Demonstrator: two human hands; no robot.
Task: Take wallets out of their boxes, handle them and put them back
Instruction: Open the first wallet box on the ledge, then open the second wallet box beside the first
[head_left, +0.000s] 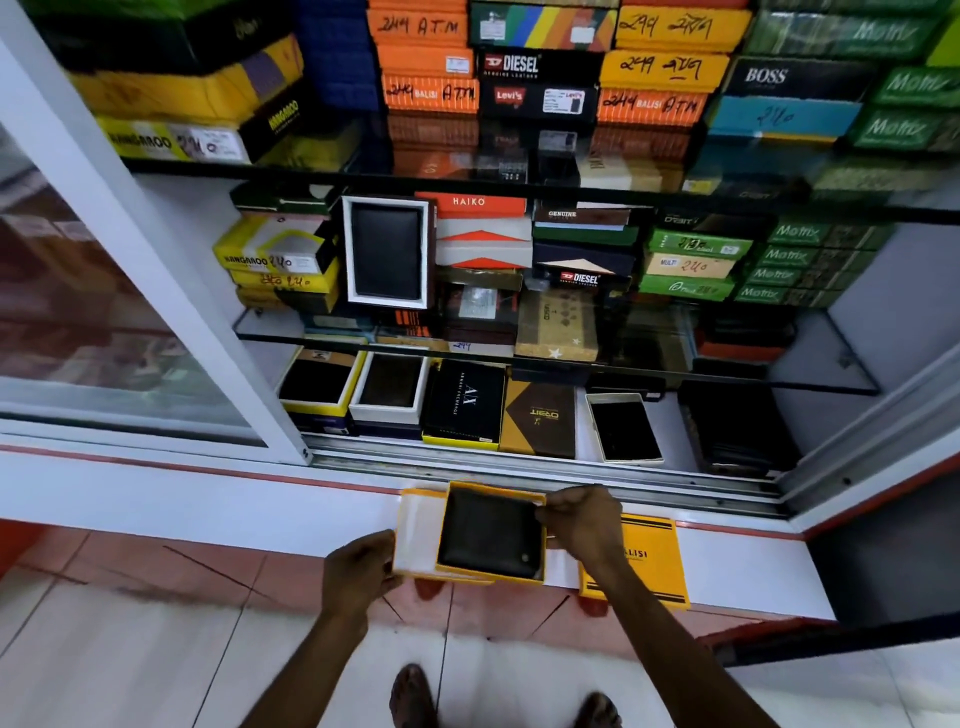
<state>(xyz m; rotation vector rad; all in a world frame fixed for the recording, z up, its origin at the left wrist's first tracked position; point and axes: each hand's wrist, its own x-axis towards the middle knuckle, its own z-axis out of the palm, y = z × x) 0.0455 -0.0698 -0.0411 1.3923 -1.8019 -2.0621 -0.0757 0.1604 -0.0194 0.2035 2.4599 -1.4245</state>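
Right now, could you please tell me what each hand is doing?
Left hand: closed on the edge of the yellow box.
Right hand: pinching the right edge of the black wallet in that box.

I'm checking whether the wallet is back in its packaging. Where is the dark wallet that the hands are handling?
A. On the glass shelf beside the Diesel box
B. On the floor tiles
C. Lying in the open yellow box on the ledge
C: the dark wallet lies inside the open yellow box, which the right hand grips at its edge.
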